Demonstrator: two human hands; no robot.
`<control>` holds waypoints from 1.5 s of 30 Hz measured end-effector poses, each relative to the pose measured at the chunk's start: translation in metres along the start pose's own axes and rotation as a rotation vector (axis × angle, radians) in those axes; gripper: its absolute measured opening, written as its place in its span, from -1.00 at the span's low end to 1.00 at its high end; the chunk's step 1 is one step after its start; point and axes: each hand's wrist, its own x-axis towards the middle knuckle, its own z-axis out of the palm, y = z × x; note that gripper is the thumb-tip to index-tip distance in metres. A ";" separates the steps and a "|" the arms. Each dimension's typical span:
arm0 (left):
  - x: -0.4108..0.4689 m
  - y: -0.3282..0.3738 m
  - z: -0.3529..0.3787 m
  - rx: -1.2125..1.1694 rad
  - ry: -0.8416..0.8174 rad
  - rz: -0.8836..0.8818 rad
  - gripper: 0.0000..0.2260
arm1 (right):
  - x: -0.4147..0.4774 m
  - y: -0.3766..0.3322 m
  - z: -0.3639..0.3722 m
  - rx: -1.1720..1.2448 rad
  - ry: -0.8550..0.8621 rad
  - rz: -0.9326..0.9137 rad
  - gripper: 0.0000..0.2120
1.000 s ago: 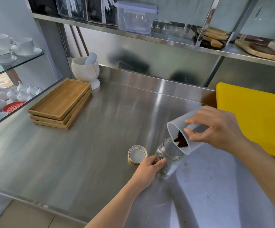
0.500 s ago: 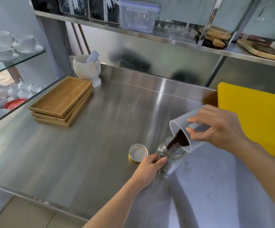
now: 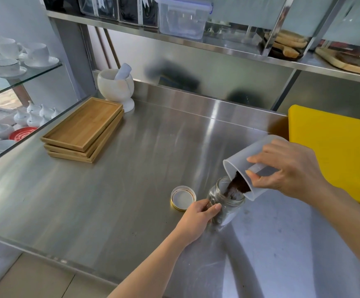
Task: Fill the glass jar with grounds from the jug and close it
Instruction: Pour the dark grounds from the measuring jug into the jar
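Note:
A clear glass jar (image 3: 228,203) stands upright on the steel counter (image 3: 114,190), and my left hand (image 3: 198,218) grips its side. My right hand (image 3: 289,171) holds a translucent plastic jug (image 3: 243,162) tipped steeply, its rim just over the jar's mouth. Dark brown grounds (image 3: 235,186) slide from the jug's lip down into the jar. The jar's gold-rimmed lid (image 3: 183,198) lies upside down on the counter just left of the jar.
Stacked wooden trays (image 3: 84,130) sit at the back left beside a white mortar and pestle (image 3: 116,87). A yellow board (image 3: 336,151) lies to the right behind the jug. Glass shelves with white cups (image 3: 9,59) stand on the left, a steel shelf overhead.
The jug has tipped further and the grounds, first heaped at its lip, now stream into the jar. My left hand stays on the jar.

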 end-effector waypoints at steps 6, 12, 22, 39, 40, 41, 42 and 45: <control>0.002 -0.003 -0.002 0.039 -0.007 -0.010 -0.70 | 0.001 0.001 0.003 0.000 0.003 0.016 -0.74; 0.003 -0.005 -0.002 0.053 -0.013 -0.015 -0.73 | 0.000 0.003 -0.001 0.019 0.035 0.036 -0.66; 0.004 -0.008 -0.002 0.047 -0.019 -0.009 -0.74 | -0.001 0.000 -0.001 -0.017 0.039 0.000 -0.69; 0.006 -0.010 -0.001 0.050 -0.031 -0.029 -0.73 | 0.002 -0.006 -0.001 -0.044 -0.034 -0.057 -0.71; 0.006 -0.009 -0.002 0.055 -0.030 -0.028 -0.73 | 0.001 -0.006 0.000 -0.034 -0.031 -0.042 -0.70; 0.005 -0.009 -0.002 0.058 -0.030 -0.026 -0.73 | 0.001 -0.005 0.000 -0.027 -0.028 -0.032 -0.69; 0.005 -0.009 -0.002 0.058 -0.031 -0.026 -0.72 | 0.000 -0.004 0.000 -0.021 -0.025 -0.024 -0.69; 0.005 -0.010 -0.002 0.054 -0.029 -0.030 -0.72 | -0.001 -0.003 0.001 -0.004 -0.006 -0.004 -0.68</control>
